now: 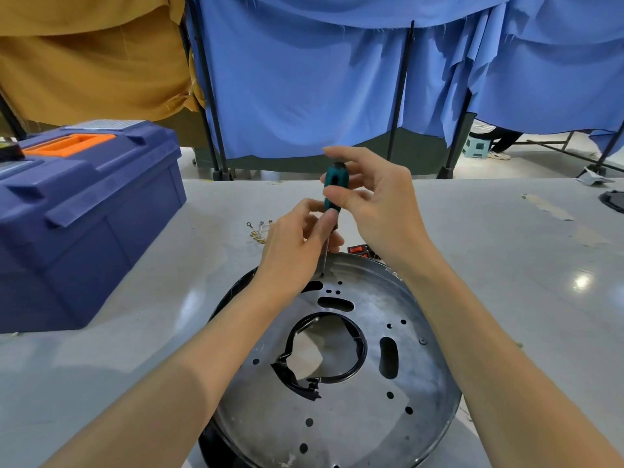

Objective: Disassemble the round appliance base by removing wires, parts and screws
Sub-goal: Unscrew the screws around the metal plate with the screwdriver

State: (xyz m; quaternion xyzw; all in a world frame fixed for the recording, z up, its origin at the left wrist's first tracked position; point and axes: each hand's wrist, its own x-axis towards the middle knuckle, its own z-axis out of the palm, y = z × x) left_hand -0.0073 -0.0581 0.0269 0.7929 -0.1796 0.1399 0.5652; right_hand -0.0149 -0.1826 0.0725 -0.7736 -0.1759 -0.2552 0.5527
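Observation:
The round metal appliance base [354, 417] lies flat on the white table in front of me, with a black ring [358, 363] around its central opening. A screwdriver with a green handle [335, 187] stands upright, its tip at the far rim of the base. My right hand [374, 201] pinches the handle between thumb and fingertips. My left hand [297, 244] pinches the thin shaft just below the handle. One screw [422, 341] shows on the right side of the plate.
A blue toolbox [81, 211] with an orange handle stands at the left. Several small brass screws and terminals [258, 231] lie behind my left hand. A red switch part [359, 249] lies beyond the base. Blue curtains hang behind the table.

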